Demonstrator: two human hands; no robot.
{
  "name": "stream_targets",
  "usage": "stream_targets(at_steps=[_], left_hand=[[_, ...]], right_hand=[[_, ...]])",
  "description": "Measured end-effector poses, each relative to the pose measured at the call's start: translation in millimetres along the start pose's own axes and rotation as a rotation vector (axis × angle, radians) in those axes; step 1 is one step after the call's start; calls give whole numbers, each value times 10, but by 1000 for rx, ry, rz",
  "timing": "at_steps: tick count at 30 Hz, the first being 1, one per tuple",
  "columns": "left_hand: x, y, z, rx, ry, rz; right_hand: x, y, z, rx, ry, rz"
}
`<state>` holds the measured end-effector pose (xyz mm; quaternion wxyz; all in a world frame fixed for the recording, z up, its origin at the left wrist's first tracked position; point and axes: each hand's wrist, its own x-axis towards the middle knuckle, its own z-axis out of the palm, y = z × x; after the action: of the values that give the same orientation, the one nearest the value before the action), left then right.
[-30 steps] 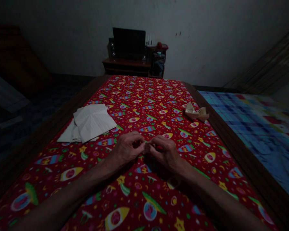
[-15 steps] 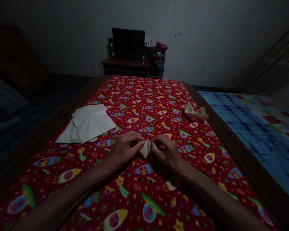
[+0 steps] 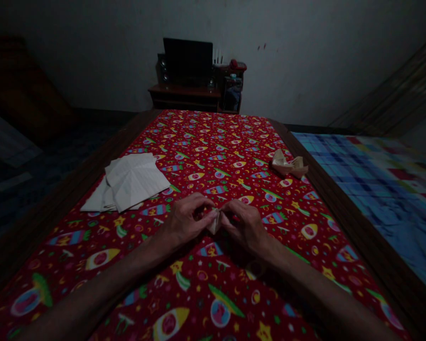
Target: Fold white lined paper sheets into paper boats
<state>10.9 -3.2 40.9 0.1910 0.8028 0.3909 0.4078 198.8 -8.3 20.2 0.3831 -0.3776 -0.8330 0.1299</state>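
Note:
A small folded piece of paper [image 3: 213, 227], whitish and pointed at its lower end, is pinched between my two hands over the middle of the red patterned cloth [image 3: 220, 289]. The thumb and fingers of my left hand [image 3: 190, 215] close on its left side. My right hand [image 3: 246, 222] grips the right side with its thumb and fingertips. Fingers cover much of the paper, so its full shape is hidden. To the left lies a stack of creased white paper sheets [image 3: 137, 182]. Folded tan paper shapes [image 3: 289, 166] stand near the cloth's right edge.
A dark wooden edge [image 3: 326, 203] runs along the cloth's right side. Beyond the far end stands a wooden desk [image 3: 184, 92] with a monitor [image 3: 188, 57], speakers and a red telephone [image 3: 237, 65]. At the right lies a blue checked cover [image 3: 358, 184].
The folded paper turned from mostly hidden to facing me more openly half a second ago, and now my fingers cover more of it again. Both hands stay in place.

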Motion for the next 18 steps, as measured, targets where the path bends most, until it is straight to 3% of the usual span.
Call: stream_targets(at_steps=[7,12,18], left_hand=[[13,-5,-6,-36,-13,-25],[23,0,-23,-23,-26,-73],[34,-6,-56,33,58,-120]], right_hand=[[2,-40,-8,1,0,-46],[-11,1,25,18,16,0],[15,13,5,37,108,101]])
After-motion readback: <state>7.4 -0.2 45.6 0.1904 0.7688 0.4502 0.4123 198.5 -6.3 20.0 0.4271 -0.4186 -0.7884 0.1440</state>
